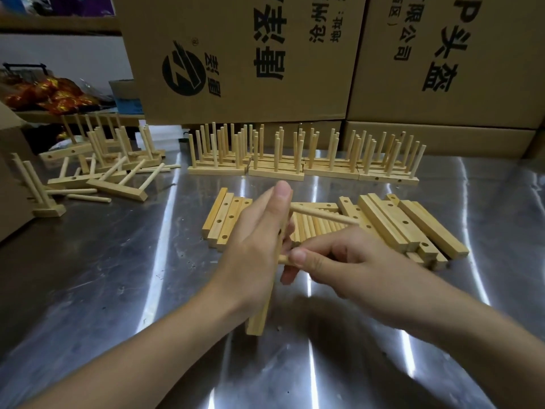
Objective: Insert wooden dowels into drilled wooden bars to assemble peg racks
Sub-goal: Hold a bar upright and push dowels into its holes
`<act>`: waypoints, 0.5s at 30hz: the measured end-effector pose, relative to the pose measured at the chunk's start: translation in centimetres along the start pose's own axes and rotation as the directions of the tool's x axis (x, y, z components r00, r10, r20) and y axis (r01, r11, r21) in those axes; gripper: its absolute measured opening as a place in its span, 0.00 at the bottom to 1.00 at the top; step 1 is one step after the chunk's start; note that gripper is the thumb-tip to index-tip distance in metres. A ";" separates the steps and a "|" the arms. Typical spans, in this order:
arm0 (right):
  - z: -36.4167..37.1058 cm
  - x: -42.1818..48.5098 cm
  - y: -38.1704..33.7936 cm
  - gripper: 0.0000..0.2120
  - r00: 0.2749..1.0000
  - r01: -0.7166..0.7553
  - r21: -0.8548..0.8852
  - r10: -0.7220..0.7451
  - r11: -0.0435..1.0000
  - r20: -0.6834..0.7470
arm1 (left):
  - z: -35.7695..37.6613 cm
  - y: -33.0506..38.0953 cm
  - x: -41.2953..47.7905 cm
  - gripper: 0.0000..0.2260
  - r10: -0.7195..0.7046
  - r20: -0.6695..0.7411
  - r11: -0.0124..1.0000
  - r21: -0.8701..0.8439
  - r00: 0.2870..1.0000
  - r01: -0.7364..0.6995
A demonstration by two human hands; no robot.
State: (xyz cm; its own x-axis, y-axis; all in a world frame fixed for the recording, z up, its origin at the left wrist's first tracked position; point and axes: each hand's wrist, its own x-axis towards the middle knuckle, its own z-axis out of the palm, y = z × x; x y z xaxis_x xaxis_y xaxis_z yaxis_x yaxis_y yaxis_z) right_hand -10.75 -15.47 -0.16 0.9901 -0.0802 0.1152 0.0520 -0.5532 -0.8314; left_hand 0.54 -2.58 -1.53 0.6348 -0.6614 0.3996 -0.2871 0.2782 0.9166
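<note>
A bar (259,315) is gripped by the left hand (255,246), a dowel (282,259) pinched by the right hand (339,261); if tilted, it may be jammed.

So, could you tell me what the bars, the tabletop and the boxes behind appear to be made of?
Bars: pale, unfinished-looking wood, with visible grain and drilled holes. Tabletop: metal, probably brushed stainless steel, judging by the streaky light reflections. Boxes: brown cardboard, matte, with black printing.
</note>
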 end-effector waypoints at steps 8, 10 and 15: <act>0.6 0.1 0.5 0.15 0.999 0.039 0.020 -0.039 0.999 -0.034 | -1.0 -0.1 0.7 0.27 0.008 0.081 1.000 -0.009 0.997 -0.008; 0.8 0.1 0.6 0.14 0.999 0.037 0.008 -0.037 0.999 -0.021 | -1.1 -0.1 0.8 0.26 -0.001 0.085 1.000 0.009 0.996 0.000; 1.1 0.1 0.6 0.14 1.000 0.022 0.058 -0.021 0.998 -0.018 | -1.5 -0.4 1.1 0.23 -0.048 0.087 0.999 0.028 0.995 0.046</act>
State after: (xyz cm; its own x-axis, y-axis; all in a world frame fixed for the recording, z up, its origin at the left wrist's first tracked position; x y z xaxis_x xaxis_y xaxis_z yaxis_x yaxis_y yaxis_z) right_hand -10.46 -14.85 -1.25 0.9863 -0.0830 0.1425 0.0816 -0.5055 -0.8590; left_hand 2.41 -2.42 -1.40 0.5833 -0.7319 0.3523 -0.2780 0.2276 0.9332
